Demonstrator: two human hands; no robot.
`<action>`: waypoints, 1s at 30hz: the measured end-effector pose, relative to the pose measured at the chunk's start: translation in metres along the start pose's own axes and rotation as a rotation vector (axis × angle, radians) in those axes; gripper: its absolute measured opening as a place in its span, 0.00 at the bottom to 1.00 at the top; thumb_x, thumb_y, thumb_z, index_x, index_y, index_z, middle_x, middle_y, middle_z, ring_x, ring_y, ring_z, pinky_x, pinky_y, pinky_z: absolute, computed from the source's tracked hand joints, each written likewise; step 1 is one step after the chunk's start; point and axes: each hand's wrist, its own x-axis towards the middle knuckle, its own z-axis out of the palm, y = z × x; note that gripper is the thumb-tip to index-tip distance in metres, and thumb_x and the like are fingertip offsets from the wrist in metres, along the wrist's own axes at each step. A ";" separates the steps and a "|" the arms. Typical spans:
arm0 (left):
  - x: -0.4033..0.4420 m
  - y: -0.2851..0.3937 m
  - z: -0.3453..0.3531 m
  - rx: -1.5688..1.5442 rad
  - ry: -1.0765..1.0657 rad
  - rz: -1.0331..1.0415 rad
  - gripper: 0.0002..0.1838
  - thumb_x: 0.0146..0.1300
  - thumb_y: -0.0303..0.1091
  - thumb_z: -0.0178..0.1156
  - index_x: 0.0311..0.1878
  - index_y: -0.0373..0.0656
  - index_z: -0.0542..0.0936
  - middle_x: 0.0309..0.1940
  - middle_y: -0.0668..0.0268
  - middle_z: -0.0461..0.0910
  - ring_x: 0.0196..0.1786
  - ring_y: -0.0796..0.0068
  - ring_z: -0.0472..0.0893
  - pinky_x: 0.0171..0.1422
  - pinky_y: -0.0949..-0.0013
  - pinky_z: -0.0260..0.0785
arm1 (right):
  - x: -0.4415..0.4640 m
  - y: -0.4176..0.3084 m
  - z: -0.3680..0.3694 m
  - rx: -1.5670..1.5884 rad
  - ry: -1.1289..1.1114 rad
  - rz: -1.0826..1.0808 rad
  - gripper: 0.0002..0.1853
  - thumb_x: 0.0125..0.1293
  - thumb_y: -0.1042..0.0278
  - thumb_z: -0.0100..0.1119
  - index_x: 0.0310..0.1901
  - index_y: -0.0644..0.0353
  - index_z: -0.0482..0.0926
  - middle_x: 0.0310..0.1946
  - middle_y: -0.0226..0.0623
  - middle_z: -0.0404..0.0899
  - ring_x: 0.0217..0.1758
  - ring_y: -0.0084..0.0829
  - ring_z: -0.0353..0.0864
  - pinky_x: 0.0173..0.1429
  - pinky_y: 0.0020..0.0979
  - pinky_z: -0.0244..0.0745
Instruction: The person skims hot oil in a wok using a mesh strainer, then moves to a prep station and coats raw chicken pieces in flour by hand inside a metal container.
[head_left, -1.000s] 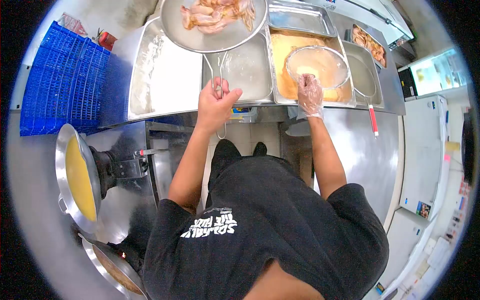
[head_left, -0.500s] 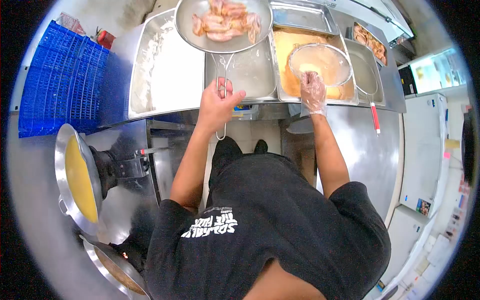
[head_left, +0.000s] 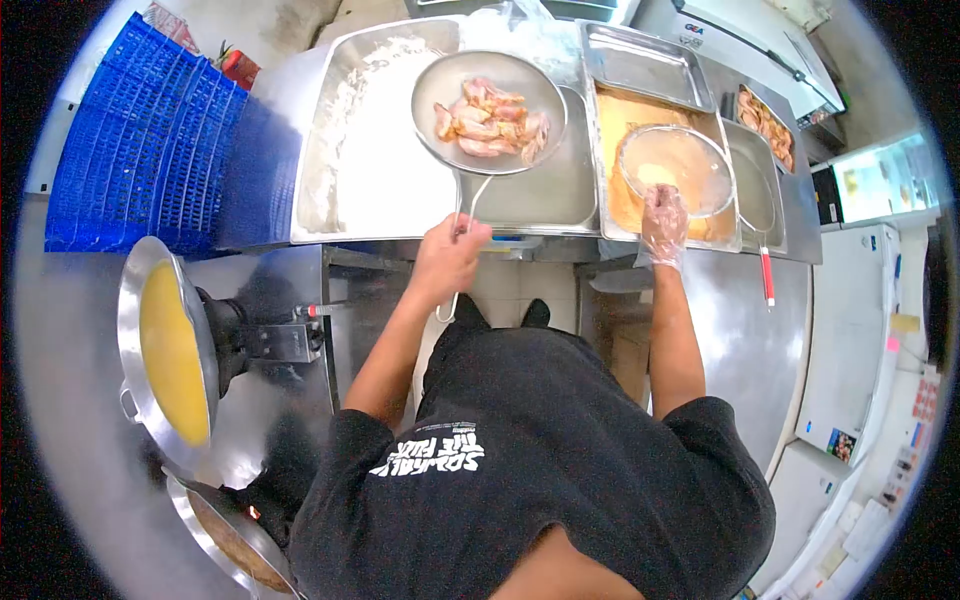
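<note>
1. L grip (head_left: 450, 258): closed round the wire handle of the lg strainer (head_left: 447, 88); raw meat pcs (head_left: 490, 120) lie in its bowl. Landmark = mid tray (head_left: 540, 229).
2. Key relation: strainer bowl sits ahead of my L grip & a bit R, above the mid tray's L part & the seam w/ the white-powder tray (head_left: 322, 150) just L of it. Long axis runs approx fwd–back, handle twd me, its tail end on my side of the mid tray. L grip's the nearer one by far.
3. R grip (head_left: 663, 225), gloved: fingers bunched at the near rim of a round sieve (head_left: 692, 160), over the crumb tray (head_left: 603, 200) just R of the mid tray. Can't tell if I'm pinching it.
4. Edges: mid tray's near rim runs along the counter (head_left: 275, 185) front; L grip overlaps that line in view.
5. Room: looks widest L of the mid tray, above the powder; R of it, sieve + R grip narrow things. Blue crates (head_left: 135, 150) stand far L of it.
</note>
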 end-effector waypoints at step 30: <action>0.011 0.016 -0.146 0.846 0.534 0.428 0.14 0.70 0.40 0.49 0.42 0.39 0.77 0.17 0.62 0.73 0.16 0.68 0.72 0.20 0.64 0.63 | 0.001 0.000 0.001 0.004 0.053 0.073 0.10 0.64 0.63 0.54 0.37 0.61 0.79 0.32 0.51 0.81 0.35 0.50 0.81 0.40 0.45 0.76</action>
